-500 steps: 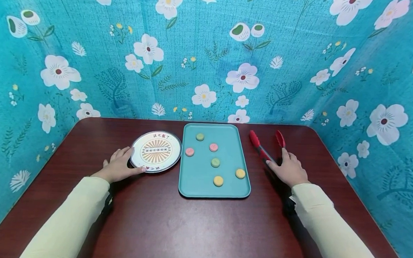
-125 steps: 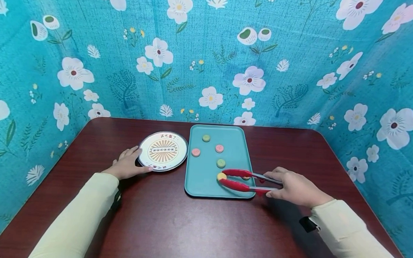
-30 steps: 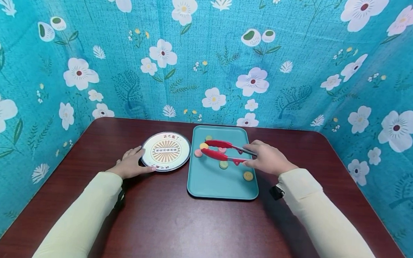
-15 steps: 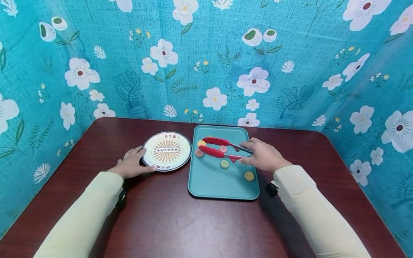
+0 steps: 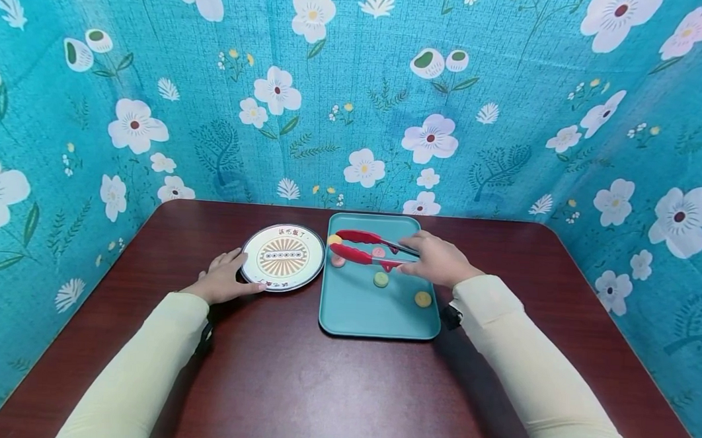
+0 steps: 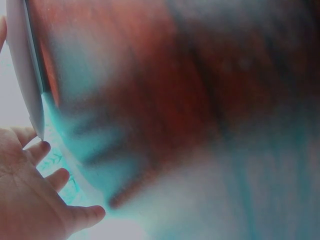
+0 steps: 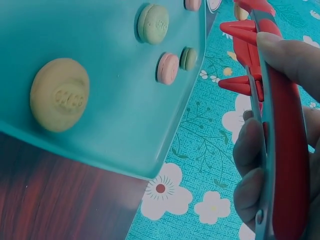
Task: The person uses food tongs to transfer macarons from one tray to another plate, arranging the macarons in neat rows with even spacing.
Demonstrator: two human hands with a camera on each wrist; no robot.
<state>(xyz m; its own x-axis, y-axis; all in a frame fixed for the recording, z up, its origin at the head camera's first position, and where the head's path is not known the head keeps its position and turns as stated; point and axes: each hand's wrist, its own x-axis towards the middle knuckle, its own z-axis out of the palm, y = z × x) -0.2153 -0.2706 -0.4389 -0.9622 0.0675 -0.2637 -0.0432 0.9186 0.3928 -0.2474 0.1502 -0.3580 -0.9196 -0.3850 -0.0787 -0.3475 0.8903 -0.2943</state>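
My right hand [image 5: 441,260] grips red-and-silver tongs [image 5: 364,254] over the upper left of a teal tray [image 5: 375,319]. Between the tong tips is a yellow macaron [image 5: 334,240], lifted above the tray's left edge; it also shows at the top of the right wrist view. Lying on the tray are a yellow macaron [image 5: 423,299], a green macaron [image 5: 380,279], pink ones, and another green macaron [image 7: 188,58] hidden behind the tongs in the head view. My left hand [image 5: 224,280], fingers spread, touches the rim of a white patterned plate [image 5: 282,283] left of the tray.
The dark red-brown table [image 5: 318,389] carries the plate and tray side by side near its back edge. A blue floral cloth [image 5: 357,100] hangs close behind the table and along both sides.
Over the last second the tongs and their yellow macaron have moved left toward the plate. Seconds earlier that macaron lay low on the tray. The left hand stays at the plate.
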